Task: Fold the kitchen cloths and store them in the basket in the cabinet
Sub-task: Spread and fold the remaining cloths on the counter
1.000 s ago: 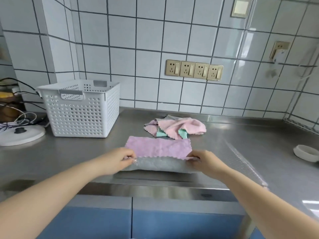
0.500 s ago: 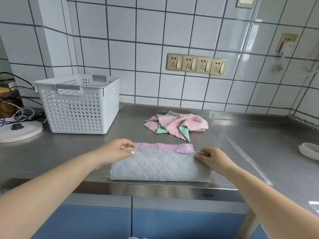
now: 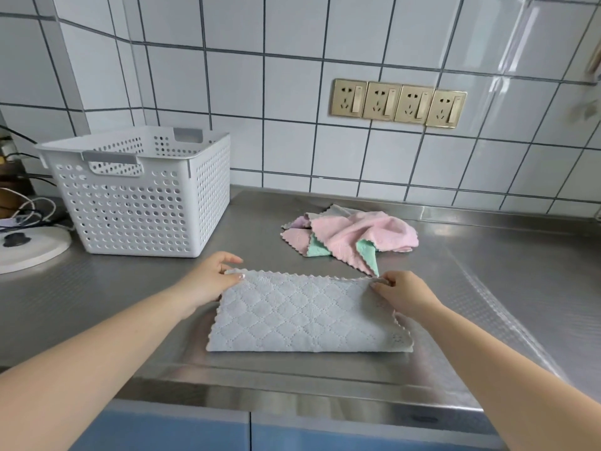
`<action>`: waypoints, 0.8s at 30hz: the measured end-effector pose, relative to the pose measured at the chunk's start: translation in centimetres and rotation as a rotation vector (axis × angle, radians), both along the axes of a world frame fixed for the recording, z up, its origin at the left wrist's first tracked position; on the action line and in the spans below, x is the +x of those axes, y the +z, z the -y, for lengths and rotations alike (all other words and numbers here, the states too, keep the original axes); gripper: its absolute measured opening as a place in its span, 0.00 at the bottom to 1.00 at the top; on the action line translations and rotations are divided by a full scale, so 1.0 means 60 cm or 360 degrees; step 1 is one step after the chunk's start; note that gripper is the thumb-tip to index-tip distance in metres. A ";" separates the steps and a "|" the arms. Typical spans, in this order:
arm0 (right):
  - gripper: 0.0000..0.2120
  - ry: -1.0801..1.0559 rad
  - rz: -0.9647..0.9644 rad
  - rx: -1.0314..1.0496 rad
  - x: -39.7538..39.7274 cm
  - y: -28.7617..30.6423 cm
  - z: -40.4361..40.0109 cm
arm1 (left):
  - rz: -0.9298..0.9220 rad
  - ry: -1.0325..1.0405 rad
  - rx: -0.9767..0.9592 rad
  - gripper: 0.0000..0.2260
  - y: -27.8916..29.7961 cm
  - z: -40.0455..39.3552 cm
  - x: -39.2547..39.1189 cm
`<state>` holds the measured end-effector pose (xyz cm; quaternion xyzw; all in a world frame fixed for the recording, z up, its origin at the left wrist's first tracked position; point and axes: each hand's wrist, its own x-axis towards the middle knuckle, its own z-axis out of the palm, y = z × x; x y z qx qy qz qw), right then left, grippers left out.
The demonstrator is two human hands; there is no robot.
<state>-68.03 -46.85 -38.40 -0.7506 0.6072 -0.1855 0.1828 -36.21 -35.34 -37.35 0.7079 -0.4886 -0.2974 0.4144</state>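
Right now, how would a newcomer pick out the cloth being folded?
On the steel countertop, nearest the front edge, lies the grey quilted cloth, pinched at its far corners by the left hand and right hand. The crumpled pink-and-green cloths behind lie untouched.

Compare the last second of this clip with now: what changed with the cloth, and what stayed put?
Both hands carried the grey cloth's near edge away from the person and over its pink side, which is now covered. The left hand and right hand still pinch its far corners. The basket and the crumpled cloth pile stayed put on the counter.
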 end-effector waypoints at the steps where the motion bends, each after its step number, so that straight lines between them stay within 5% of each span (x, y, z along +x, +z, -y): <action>1: 0.16 -0.0008 -0.0017 -0.0003 0.001 -0.003 0.005 | 0.0035 0.0003 -0.0012 0.12 -0.002 0.007 0.001; 11: 0.17 -0.0063 0.0059 0.0002 0.001 -0.023 0.033 | 0.0455 0.0010 0.0011 0.10 -0.026 0.047 0.008; 16: 0.16 -0.0093 -0.0273 -0.0243 0.010 0.002 0.013 | 0.1294 -0.0093 -0.0054 0.16 -0.016 0.041 -0.016; 19: 0.18 0.0251 -0.0336 -0.0509 0.061 0.011 -0.025 | 0.1339 -0.0345 -0.0170 0.18 -0.022 0.032 -0.070; 24: 0.19 0.0631 -0.0434 -0.0406 0.164 -0.032 -0.092 | 0.1366 -0.0566 -0.0092 0.21 -0.052 0.025 -0.158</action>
